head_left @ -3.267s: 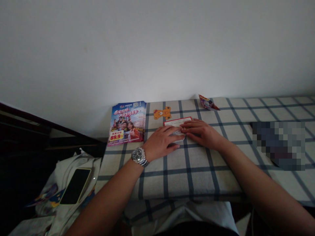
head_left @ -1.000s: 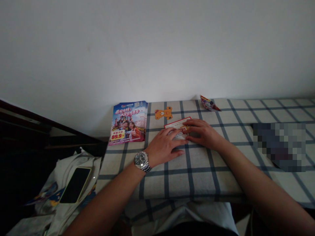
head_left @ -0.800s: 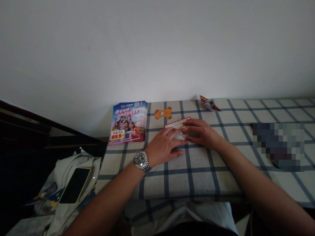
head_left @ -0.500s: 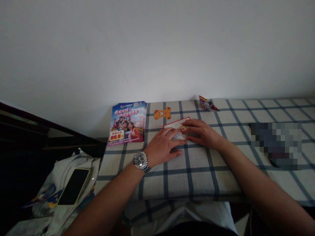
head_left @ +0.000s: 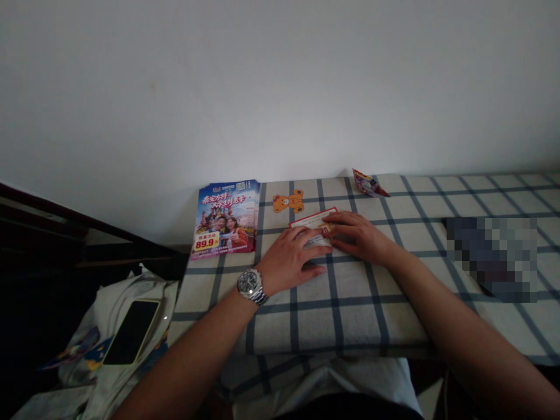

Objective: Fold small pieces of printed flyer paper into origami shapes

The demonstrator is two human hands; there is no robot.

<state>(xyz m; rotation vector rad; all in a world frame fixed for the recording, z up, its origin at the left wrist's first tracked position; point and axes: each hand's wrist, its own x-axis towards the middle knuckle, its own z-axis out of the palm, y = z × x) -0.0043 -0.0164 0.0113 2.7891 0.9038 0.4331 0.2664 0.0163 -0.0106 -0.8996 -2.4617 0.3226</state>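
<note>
A small folded leaflet (head_left: 315, 219), white with a red edge and printed text, lies on the checked cloth, partly covered by my fingers. My left hand (head_left: 297, 256) rests over its lower left part, fingers stretched and spread, thumb apart on the cloth. From the right side, my right hand (head_left: 356, 236) lays slightly bent fingers on the leaflet's right part. The underside of the leaflet and some fingertips cannot be seen. To the left of my hands is a stack of colourful printed flyers (head_left: 225, 219).
A folded flyer (head_left: 370, 184) stands near the wall. A bear picture (head_left: 289, 202) lies behind the leaflet. On the right is a dark, pixelated item (head_left: 490, 256). A phone (head_left: 131, 332) rests on pale fabric at lower left. The checked tablecloth (head_left: 350, 315) covers the surface.
</note>
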